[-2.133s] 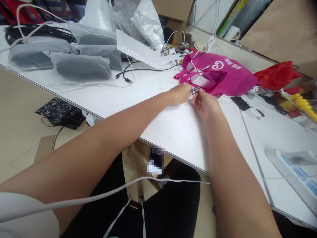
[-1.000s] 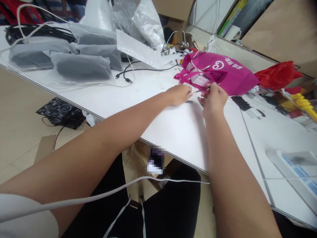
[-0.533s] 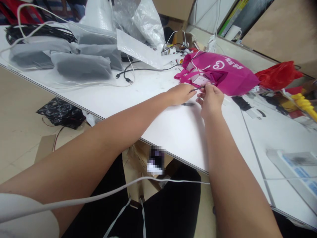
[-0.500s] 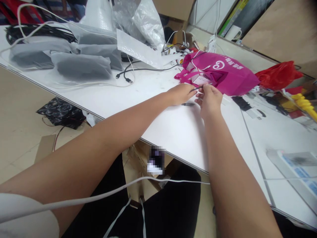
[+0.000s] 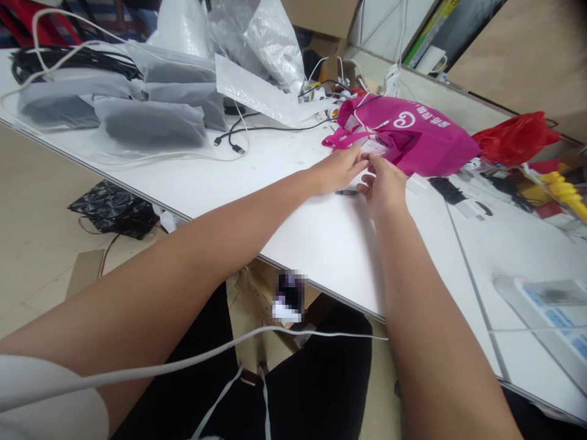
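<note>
Over the white table [image 5: 321, 244], my left hand [image 5: 339, 170] and my right hand [image 5: 385, 183] meet fingertip to fingertip. Both are closed in a pinch, thumbs and fingers pressed together. Whatever lies between the fingertips is hidden or too small to name. Just under the hands, a small dark slender piece [image 5: 347, 192] rests on the tabletop, partly covered by my right fingers. Right behind the fingertips lies a magenta bag [image 5: 435, 143] with white print, and a white box or card [image 5: 373, 146] shows at its opening.
Grey plastic-wrapped packages [image 5: 151, 122] lie at the left, near a black USB cable [image 5: 236, 146]. Clear plastic bags [image 5: 275, 46] stand behind. To the right are a red bag [image 5: 518, 143] and a black item [image 5: 447, 190]. A white cord [image 5: 206, 354] crosses in front of my lap.
The thin dark rod seen between my hands is no longer visible. My left hand has lifted slightly and its fingers now touch those of my right hand.
</note>
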Tool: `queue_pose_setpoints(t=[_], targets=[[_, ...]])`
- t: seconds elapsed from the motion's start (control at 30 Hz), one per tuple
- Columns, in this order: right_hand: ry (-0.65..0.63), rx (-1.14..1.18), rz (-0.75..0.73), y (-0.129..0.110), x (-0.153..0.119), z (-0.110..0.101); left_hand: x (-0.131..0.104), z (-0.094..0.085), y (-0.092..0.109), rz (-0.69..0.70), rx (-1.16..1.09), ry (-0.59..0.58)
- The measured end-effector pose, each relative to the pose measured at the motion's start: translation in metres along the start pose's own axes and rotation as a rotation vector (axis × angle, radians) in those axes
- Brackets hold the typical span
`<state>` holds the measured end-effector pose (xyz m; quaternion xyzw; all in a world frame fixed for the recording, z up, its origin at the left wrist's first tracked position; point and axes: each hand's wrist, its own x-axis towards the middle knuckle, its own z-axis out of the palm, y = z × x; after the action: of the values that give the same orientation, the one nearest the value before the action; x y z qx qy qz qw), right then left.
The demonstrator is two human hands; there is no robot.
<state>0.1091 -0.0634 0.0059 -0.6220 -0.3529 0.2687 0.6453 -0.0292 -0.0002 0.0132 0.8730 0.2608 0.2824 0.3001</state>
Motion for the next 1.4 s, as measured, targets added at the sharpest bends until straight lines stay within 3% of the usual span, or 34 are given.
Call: queue_pose_setpoints(t=[0.33, 0.53, 1.2, 1.4], targets=[[0.021, -0.017, 0.028, 0.005, 0.005, -0.003, 0.000, 0.000, 0.000, 0.040, 0.139, -0.030], [0.030, -0.005, 0.032, 0.001, 0.001, -0.001, 0.000, -0.001, -0.001, 0.071, 0.111, 0.018], [0.024, 0.000, 0.022, -0.004, 0.002, -0.003, -0.001, -0.002, 0.002, -0.003, 0.131, -0.047], [-0.024, -0.129, -0.106, -0.002, 0.004, -0.011, 0.001, -0.004, -0.006, 0.041, 0.055, 0.011]])
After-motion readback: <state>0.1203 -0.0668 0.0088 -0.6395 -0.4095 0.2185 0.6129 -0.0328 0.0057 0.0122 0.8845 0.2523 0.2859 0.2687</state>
